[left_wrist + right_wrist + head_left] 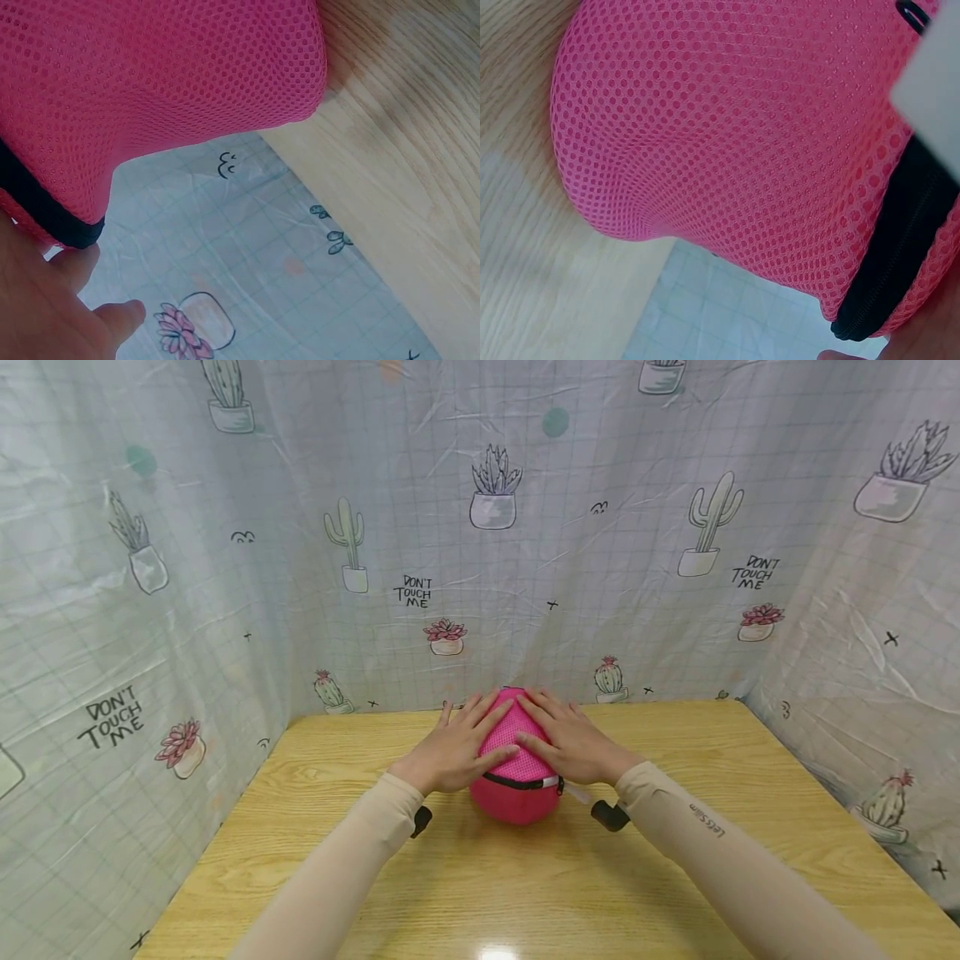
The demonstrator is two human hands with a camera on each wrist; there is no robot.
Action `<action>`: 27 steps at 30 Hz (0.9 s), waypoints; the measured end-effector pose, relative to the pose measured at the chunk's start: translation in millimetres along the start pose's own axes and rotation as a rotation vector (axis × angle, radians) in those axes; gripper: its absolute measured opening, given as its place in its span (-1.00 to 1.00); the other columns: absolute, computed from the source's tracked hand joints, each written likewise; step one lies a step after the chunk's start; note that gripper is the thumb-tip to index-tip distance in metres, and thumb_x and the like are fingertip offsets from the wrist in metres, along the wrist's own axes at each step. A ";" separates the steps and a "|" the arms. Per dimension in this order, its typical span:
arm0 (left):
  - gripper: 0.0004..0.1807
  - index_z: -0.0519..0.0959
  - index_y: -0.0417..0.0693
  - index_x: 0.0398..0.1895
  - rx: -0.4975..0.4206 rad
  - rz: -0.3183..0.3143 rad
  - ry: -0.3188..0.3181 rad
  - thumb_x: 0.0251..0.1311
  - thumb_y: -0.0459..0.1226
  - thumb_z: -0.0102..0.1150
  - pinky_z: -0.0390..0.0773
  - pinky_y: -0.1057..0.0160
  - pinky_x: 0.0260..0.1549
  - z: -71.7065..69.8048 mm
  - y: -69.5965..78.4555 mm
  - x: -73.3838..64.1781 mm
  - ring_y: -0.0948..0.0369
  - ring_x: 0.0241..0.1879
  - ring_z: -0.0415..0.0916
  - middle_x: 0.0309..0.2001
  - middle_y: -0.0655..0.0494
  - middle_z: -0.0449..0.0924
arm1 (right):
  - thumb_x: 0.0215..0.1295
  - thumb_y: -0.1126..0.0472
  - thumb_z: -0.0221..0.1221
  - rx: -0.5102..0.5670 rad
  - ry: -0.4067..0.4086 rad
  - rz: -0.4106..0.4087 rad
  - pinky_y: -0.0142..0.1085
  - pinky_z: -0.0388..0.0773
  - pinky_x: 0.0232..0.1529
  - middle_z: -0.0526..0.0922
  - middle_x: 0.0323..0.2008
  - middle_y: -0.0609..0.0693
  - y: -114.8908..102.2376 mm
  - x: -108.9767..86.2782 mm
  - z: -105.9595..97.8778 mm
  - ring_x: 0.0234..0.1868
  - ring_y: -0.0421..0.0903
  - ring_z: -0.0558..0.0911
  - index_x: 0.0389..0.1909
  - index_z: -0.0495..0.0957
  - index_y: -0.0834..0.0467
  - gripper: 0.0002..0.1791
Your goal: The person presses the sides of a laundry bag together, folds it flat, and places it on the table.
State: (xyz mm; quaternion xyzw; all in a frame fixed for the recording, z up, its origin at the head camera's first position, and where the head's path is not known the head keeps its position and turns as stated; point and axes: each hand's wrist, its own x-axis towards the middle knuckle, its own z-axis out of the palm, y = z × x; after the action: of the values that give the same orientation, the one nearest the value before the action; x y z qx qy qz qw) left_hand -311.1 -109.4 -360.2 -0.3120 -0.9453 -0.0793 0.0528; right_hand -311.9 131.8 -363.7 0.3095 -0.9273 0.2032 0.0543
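A pink mesh zip bag, rounded and full, stands on the wooden table. A black zipper runs across its near side, with the pull at the right end. My left hand lies along the bag's left side, fingers spread and fairly straight. On the opposite side my right hand rests the same way, its thumb on the mesh. The left wrist view has the bag's mesh close up, with some fingers at the black zipper's end. In the right wrist view the mesh fills most of the frame. The bag's contents are hidden.
The wooden table reaches back to a curtain printed with cacti, which also hangs along both sides. Dark wrist-worn devices show beneath the wrists. The bag sits near the table's back edge.
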 end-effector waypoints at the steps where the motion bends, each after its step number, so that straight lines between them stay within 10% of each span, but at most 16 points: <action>1: -0.11 -0.17 0.29 0.72 -0.002 0.000 0.000 0.47 0.40 -0.33 -0.18 -0.38 0.56 0.4 0.1 0.2 -0.05 0.70 -0.24 0.73 0.13 -0.26 | 0.62 -0.22 -0.09 0.000 0.001 0.000 0.38 -0.12 0.57 -0.02 0.68 0.12 0.2 0.0 0.4 0.69 0.22 -0.07 0.68 0.00 0.05 -0.21; 27: -0.11 -0.13 0.26 0.72 -0.002 0.001 -0.018 0.47 0.40 -0.35 -0.11 -0.40 0.55 19.2 -3.1 5.0 -0.07 0.70 -0.25 0.72 0.11 -0.24 | 0.61 -0.24 -0.08 -0.008 -0.023 0.029 0.41 -0.14 0.55 -0.02 0.68 0.12 13.1 0.0 14.2 0.69 0.25 -0.07 0.68 0.01 0.05 -0.20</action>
State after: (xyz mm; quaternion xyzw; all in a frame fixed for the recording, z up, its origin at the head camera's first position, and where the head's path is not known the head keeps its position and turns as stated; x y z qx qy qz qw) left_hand -317.9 -105.5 -378.7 -0.3133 -0.9455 -0.0774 0.0438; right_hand -319.4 135.5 -381.1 0.2983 -0.9330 0.1969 0.0419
